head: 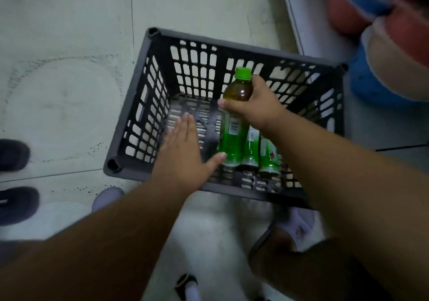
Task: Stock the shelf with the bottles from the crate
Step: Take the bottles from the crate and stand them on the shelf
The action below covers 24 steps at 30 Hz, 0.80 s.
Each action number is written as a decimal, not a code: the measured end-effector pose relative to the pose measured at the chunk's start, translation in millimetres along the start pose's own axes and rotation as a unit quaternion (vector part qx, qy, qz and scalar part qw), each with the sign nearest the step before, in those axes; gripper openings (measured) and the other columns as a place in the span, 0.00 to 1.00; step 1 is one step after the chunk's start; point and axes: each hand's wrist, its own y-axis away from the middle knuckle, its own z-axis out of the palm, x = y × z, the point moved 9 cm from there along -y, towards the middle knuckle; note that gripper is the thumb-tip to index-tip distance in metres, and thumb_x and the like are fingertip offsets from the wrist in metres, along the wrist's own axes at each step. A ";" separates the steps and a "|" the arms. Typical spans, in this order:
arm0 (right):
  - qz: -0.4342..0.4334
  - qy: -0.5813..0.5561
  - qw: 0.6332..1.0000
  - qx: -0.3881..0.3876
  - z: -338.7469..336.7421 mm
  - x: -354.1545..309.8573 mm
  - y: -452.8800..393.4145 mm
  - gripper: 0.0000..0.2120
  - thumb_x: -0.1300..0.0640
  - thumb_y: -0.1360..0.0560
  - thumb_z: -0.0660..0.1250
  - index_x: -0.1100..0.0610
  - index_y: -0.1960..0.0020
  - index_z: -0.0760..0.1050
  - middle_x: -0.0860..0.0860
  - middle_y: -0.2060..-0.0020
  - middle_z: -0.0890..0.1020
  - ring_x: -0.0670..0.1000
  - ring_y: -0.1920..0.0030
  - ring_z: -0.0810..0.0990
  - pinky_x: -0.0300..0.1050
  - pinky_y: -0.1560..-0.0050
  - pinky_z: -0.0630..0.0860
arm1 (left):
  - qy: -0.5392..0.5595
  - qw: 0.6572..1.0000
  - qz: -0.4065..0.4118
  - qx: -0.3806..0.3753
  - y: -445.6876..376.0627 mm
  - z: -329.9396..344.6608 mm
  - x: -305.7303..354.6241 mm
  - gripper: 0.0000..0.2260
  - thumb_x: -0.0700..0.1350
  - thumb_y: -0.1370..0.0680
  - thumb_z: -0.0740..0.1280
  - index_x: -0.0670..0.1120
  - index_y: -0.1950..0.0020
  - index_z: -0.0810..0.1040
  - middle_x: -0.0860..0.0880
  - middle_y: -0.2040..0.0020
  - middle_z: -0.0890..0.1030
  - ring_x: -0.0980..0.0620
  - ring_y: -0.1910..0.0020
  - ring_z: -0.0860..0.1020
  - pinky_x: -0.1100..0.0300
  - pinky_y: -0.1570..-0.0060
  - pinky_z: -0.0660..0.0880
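R hand [254,107] fingers clamped on bottle [234,119] neck for lift from crate [232,42]; L hand [183,152] fingers straight, together, thumb steadying bottle base.

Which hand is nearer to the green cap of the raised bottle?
Right. The right hand grips that bottle just below the green cap. The left hand is open lower down over the crate, its thumb near the bottle's base.

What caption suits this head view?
Right hand grips a green-capped bottle over a black crate; left hand open.
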 end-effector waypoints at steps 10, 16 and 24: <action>-0.201 -0.032 0.967 0.152 -114.8 -160.9 221.8 0.29 0.48 0.39 0.80 0.48 0.42 0.73 0.46 0.51 0.83 0.44 0.51 0.82 0.50 0.46 0.80 | 0.184 0.972 0.145 0.032 102.5 -116.4 117.4 0.42 0.64 0.32 0.75 0.54 0.22 0.63 0.57 0.27 0.72 0.59 0.31 0.71 0.58 0.35 0.68; -0.266 -0.052 0.936 0.225 -180.8 -186.6 340.9 0.32 0.49 0.38 0.79 0.50 0.38 0.73 0.47 0.47 0.83 0.47 0.46 0.83 0.54 0.43 0.80 | 0.233 0.941 0.246 0.004 159.6 -137.6 224.1 0.39 0.60 0.37 0.81 0.59 0.28 0.69 0.67 0.41 0.77 0.69 0.42 0.74 0.65 0.42 0.72; -0.248 -0.031 0.891 0.379 -257.7 -165.2 448.2 0.31 0.49 0.38 0.80 0.47 0.39 0.70 0.47 0.48 0.81 0.47 0.47 0.82 0.55 0.43 0.79 | 0.248 0.892 0.370 -0.069 197.2 -117.7 349.3 0.31 0.66 0.43 0.77 0.66 0.41 0.74 0.67 0.46 0.80 0.71 0.45 0.75 0.65 0.46 0.73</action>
